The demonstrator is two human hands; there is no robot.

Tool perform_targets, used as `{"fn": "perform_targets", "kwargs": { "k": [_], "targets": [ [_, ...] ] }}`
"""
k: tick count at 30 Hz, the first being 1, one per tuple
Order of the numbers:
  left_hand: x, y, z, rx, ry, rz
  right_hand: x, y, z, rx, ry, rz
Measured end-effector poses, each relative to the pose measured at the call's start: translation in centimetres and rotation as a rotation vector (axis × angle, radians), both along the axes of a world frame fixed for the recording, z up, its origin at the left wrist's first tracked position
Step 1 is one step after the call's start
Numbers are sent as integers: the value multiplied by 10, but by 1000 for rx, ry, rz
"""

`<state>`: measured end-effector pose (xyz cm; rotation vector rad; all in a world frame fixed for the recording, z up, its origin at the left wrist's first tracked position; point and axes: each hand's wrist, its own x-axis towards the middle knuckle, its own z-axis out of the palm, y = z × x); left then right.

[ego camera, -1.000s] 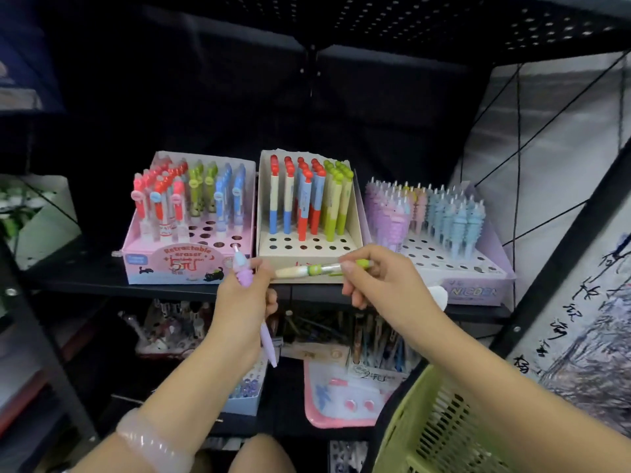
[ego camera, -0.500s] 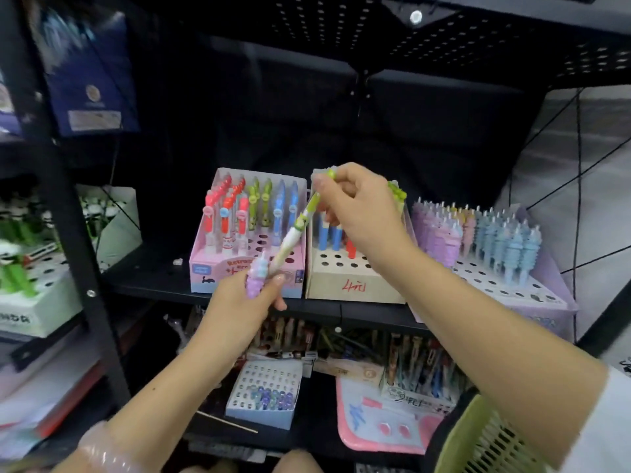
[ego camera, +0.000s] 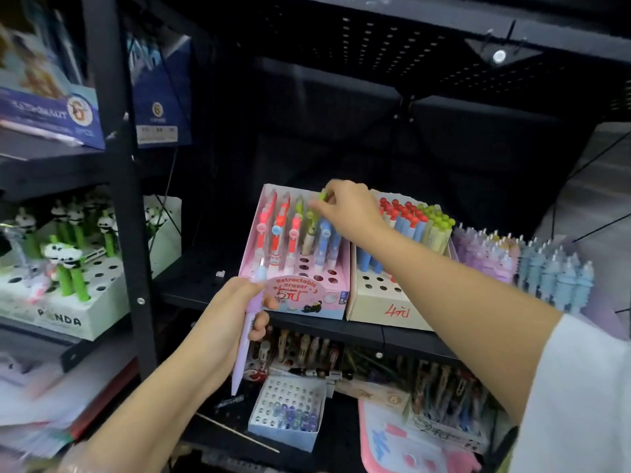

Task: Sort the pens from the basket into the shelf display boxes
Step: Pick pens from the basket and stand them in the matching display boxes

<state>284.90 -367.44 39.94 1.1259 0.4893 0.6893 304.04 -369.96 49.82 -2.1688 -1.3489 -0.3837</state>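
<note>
Moved left since half a second ago, the right hand now pinches the green pen by its top over the pink box on the shelf. Below, the left hand grips a purple pen, tip down.

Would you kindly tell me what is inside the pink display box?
The pink display box holds upright red, green and blue pens and some empty holes; the right hand hides part of its back rows.

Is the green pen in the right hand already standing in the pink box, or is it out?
In. The green pen stands upright among the pink box pens, the right hand pinching its top.
</note>
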Motion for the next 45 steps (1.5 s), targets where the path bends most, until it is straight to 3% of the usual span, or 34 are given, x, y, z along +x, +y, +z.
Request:
{"fn": "perform_targets", "kwargs": {
  "k": [5, 11, 16, 19, 25, 27, 31, 33, 36, 38, 41, 45],
  "targets": [
    [-7, 4, -9, 131, 24, 32, -3, 14, 2, -212, -8, -125],
    [-8, 3, -8, 38, -54, 7, -9, 20, 16, -488, -75, -235],
    [-9, 0, -8, 46, -45, 20, -16, 6, -7, -109, -149, -152],
    [-10, -3, -8, 89, -14, 20, -16, -4, -14, -96, -204, -103],
    [-1, -18, 0, 191, -32, 46, -39, -43, -9, 198, 33, 165],
    [6, -25, 3, 208, -61, 68, -48, -61, -18, 176, 164, 237],
    [26, -48, 8, 192, -108, 67, -53, -91, -39, 69, 616, 292],
    [38, -62, 9, 194, -97, 62, -48, -102, -45, 86, 672, 270],
    [57, -78, 9, 212, -96, 37, -33, -122, -46, 181, 699, 257],
    [71, -85, 10, 336, -31, 9, -18, -137, -40, 287, 683, 229],
    [89, -97, 13, 535, 26, -106, 10, -168, -24, 486, 571, 132],
    [109, -116, 13, 655, 72, -204, 54, -217, -8, 635, 333, -53]
  ]
}}
